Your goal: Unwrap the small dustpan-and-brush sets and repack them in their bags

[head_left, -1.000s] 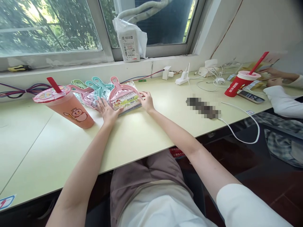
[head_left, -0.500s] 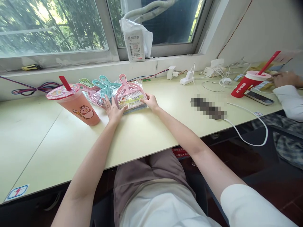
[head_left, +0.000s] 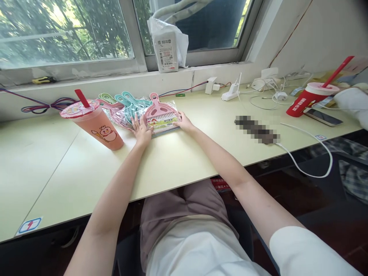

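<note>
A pink dustpan-and-brush set (head_left: 161,112) in clear wrapping lies on top of a small stack near the back of the table. My right hand (head_left: 184,123) grips its right edge, thumb on top and the fingers partly hidden beyond the edge. Against the left edge rests my left hand (head_left: 141,130), fingers spread, between this set and the others. Just to the left, more wrapped sets in turquoise (head_left: 130,103), pink and green lie overlapped, handles toward the window. What lies beneath the top set is mostly hidden.
A tall drink cup (head_left: 105,128) stands left of my left arm. Right of my hands lie a blurred-out object (head_left: 255,130) with a white cable, a power strip (head_left: 230,92), a phone (head_left: 324,116) and a red cup (head_left: 307,100). A co-worker's white sleeve (head_left: 352,101) shows far right.
The view has shifted slightly. Both hands stay at the pink set's sides, and the left hand's thumb lies closer to its edge. At far right, the co-worker's hand has gone from sight.
</note>
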The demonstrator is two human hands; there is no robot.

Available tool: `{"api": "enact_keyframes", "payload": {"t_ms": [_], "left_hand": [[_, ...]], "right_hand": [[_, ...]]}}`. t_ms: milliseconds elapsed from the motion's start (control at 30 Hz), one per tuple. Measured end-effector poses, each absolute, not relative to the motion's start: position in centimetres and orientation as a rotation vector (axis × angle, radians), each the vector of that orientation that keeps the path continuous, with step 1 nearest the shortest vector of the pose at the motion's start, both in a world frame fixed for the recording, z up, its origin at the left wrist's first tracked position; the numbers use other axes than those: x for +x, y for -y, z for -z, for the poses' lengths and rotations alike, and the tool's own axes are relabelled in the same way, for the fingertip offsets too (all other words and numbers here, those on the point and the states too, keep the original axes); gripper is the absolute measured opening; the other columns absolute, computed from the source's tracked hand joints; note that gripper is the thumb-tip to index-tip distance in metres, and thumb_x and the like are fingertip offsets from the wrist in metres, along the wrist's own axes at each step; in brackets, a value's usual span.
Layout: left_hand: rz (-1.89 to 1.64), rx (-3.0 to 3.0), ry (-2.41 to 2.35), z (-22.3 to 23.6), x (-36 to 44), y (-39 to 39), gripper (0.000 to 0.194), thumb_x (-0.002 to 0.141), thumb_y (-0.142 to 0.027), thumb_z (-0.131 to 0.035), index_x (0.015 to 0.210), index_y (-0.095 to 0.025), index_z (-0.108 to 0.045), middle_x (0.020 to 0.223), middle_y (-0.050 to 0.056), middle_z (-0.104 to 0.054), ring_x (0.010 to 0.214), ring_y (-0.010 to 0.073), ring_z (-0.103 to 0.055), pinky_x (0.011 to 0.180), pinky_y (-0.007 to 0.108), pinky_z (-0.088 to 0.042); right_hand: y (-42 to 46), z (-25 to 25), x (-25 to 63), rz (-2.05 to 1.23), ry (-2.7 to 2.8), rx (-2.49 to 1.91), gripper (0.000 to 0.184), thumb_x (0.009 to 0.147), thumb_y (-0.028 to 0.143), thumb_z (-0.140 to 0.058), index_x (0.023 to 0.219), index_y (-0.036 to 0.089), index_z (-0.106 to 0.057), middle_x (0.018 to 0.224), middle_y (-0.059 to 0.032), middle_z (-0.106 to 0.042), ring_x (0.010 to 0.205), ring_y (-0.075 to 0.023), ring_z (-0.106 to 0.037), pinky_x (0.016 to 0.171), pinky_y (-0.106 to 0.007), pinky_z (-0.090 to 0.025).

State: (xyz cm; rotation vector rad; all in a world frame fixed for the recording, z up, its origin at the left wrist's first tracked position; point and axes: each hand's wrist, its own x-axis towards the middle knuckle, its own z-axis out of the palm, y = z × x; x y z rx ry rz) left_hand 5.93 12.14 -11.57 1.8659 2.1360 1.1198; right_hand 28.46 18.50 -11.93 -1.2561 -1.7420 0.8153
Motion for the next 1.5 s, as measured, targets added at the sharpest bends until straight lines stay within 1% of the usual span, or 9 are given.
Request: {"api": "enact_keyframes", "payload": {"t_ms": [200,333,500,633,767,900,1033,1300,1500], "left_hand": [[-1.016,1.72,-2.274,10.7,8.0,-11.7,0.082,0.089,-0.035,-0.056,0.164,-0.029,-0.024,0.175,0.008,-0.007,0.162,0.0346,0.003,0.125,0.072,-0.007],[-0.914,1.765,-2.256,9.6,8.3,-10.3,0.079,0.092,-0.039,-0.054,0.164,-0.025,-0.025,0.175,0.01,-0.007,0.162,0.0351,0.002,0.125,0.073,-0.007],[-1.105,1.787,-2.269,9.5,7.9,-9.6,0.061,0.1,-0.044,-0.043,0.157,-0.025,-0.04,0.171,0.012,-0.025,0.161,0.0328,-0.014,0.127,0.067,-0.003],[-1.368,1.651,-2.303,9.2,7.3,-9.7,0.056,0.105,-0.045,-0.028,0.155,-0.025,-0.042,0.166,0.012,-0.036,0.158,0.0294,-0.026,0.129,0.064,-0.011],[-1.781,1.377,-2.207,8.9,6.0,-10.0,0.047,0.106,-0.039,-0.025,0.136,-0.023,-0.058,0.145,0.013,-0.058,0.142,0.0257,-0.047,0.126,0.052,-0.026],[-1.937,1.142,-2.114,8.8,4.9,-10.6,0.039,0.106,-0.031,-0.029,0.117,-0.019,-0.064,0.129,0.013,-0.065,0.132,0.0244,-0.053,0.122,0.043,-0.031],[-1.943,1.146,-2.067,9.0,4.5,-10.8,0.027,0.101,-0.021,-0.038,0.105,-0.019,-0.065,0.123,0.012,-0.066,0.129,0.0249,-0.054,0.122,0.043,-0.03],[-1.872,1.336,-2.03,8.7,5.6,-10.1,0.019,0.088,-0.011,-0.05,0.086,-0.021,-0.067,0.119,0.012,-0.06,0.127,0.0302,-0.05,0.121,0.049,-0.029],[-1.966,1.516,-1.875,8.4,6.5,-9.5,0.015,0.089,-0.018,-0.058,0.101,-0.02,-0.067,0.132,0.013,-0.053,0.138,0.0302,-0.045,0.124,0.048,-0.03]], "right_hand": [[-18.0,11.4,27.6,-0.731,1.679,-1.555,0.065,0.082,0.029,-0.073,0.143,0.024,-0.051,0.142,-0.0126,-0.064,0.132,-0.0362,-0.059,0.116,-0.057,-0.041],[-18.2,12.2,28.5,-0.846,1.677,-1.338,0.069,0.083,0.031,-0.072,0.147,0.026,-0.047,0.145,-0.0098,-0.062,0.133,-0.0308,-0.058,0.117,-0.053,-0.042],[-18.5,12.6,29.2,-1.008,1.646,-1.258,0.073,0.089,0.047,-0.068,0.153,0.023,-0.042,0.15,-0.0125,-0.057,0.135,-0.0288,-0.057,0.118,-0.051,-0.041],[-18.1,11.7,29.0,-1.089,1.521,-1.247,0.072,0.099,0.056,-0.052,0.158,0.02,-0.031,0.158,-0.0147,-0.048,0.142,-0.0258,-0.051,0.12,-0.045,-0.04],[-17.7,10.7,29.4,-1.198,1.424,-1.142,0.072,0.103,0.063,-0.036,0.159,0.018,-0.027,0.162,-0.0166,-0.041,0.145,-0.0244,-0.047,0.118,-0.04,-0.041],[-18.0,10.1,30.6,-1.101,1.372,-1.213,0.063,0.1,0.067,-0.043,0.144,0.022,-0.05,0.154,-0.0134,-0.052,0.138,-0.0265,-0.054,0.113,-0.039,-0.045],[-18.0,9.7,31.5,-1.014,1.4,-1.414,0.039,0.094,0.054,-0.062,0.112,0.02,-0.07,0.12,-0.0097,-0.073,0.116,-0.026,-0.066,0.1,-0.036,-0.053],[-16.8,8.8,31.5,-0.71,1.58,-1.635,0.01,0.082,0.027,-0.078,0.083,0.018,-0.074,0.098,-0.0094,-0.077,0.097,-0.0228,-0.071,0.09,-0.032,-0.052],[-16.1,7.7,31.4,-0.471,1.445,-1.483,0.012,0.088,0.024,-0.067,0.079,0.018,-0.071,0.097,-0.0099,-0.075,0.096,-0.0243,-0.068,0.092,-0.036,-0.05]]}}
